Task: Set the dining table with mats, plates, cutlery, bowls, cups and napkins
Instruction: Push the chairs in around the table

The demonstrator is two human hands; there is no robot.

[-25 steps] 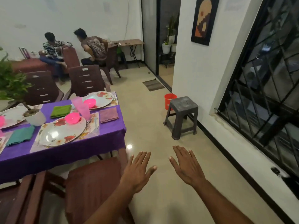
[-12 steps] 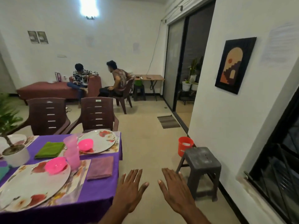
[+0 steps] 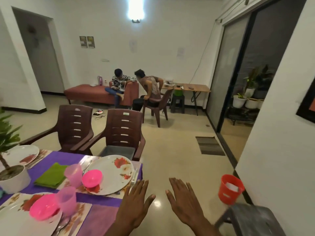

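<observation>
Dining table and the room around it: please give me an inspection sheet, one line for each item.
Surface: table under a purple cloth, with floral mats.
Job's things: far plate carries a pink bowl, a pink cup beside it; green napkin to the left; cutlery along the plate's right edge; near plate with a second bowl and cup; mauve napkin.
Clutter: white plant pot on the table.
Hands: left hand and right hand flat, fingers spread, holding nothing.
Cables: a cord down the far wall; wires on the floor.
Surroundings: brown chairs, red bucket, grey stool, two seated people.
</observation>
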